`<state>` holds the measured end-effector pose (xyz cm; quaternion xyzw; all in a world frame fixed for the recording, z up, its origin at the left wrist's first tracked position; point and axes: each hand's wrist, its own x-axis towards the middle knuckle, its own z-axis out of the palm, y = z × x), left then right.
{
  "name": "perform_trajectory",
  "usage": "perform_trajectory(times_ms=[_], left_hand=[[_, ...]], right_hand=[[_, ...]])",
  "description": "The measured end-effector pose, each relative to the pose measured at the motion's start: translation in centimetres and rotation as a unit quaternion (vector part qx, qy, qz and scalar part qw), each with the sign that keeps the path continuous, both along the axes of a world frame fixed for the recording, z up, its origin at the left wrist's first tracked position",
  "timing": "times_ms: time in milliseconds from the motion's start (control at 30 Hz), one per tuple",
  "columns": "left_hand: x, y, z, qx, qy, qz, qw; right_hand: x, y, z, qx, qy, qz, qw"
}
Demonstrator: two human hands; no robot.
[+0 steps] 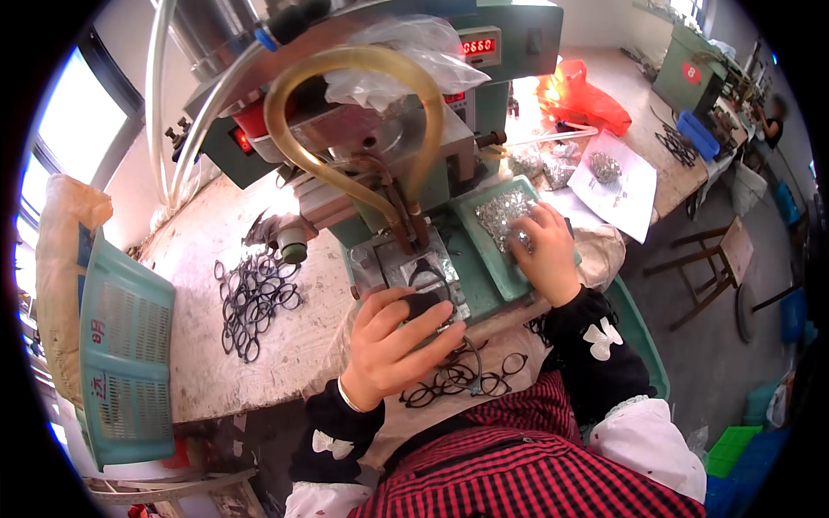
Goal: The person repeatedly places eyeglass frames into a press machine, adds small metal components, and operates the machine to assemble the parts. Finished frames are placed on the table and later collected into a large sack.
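My left hand [393, 345] is at the front of a metal fixture [389, 266] under the press, its fingers curled over a dark ring-shaped part [429, 274] resting on it. The fingers partly cover the ring and a dark patch beneath them. To the right, my right hand [548, 255] reaches into a green tray [492, 268], fingertips bent down at a heap of small shiny metal pieces [503, 216]. What lies between those fingertips is too small to make out. Several black rings [462, 378] lie in front of me, below my left hand.
The press [367, 129] stands over the fixture, with a yellowish hose [278, 112] looping down. More black rings [255, 302] are piled on the table at left, beside a teal basket [129, 363]. At right are a red plastic bag [591, 99], a paper sheet [623, 194] and a wooden stool [717, 259].
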<state>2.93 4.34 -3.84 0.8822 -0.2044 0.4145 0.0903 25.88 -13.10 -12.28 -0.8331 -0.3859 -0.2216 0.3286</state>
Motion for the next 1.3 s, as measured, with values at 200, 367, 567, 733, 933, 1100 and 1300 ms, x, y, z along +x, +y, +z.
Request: perform_trajectory(times_ms=[200,367,567,733,933,1100,1300], left_hand=[[0.1,-0.3,-0.1,-0.050,0.003,0.007,0.999],[-1.4,-1.3,-1.7,-0.106,0.032,0.045,0.993],[-7.2,8.7,-2.6,-0.125,-0.117,0.360,0.917],[-4.3,23.9,-5.8,-0.031,0.124,0.475,0.871],[0.5,30.3,-14.7,-0.121,0.357,0.668,0.642],[-3.9,23.4,-14.1,-0.176,0.289,0.570,0.749],[-8.4,15.9,-6.6,-0.630,0.054,0.242,0.736]], right_hand=[[0.1,2.1,0.1,0.050,-0.025,0.029,0.998],[1.1,6.6,-0.2,-0.049,-0.062,0.019,0.997],[-1.8,1.3,2.6,0.063,-0.035,0.049,0.996],[-2.9,1.5,4.0,0.122,0.020,0.088,0.988],[-3.8,0.8,3.4,0.133,0.068,0.082,0.985],[-4.5,-4.7,1.2,0.141,0.144,0.017,0.979],[-6.7,-4.1,3.8,0.176,0.249,0.085,0.949]])
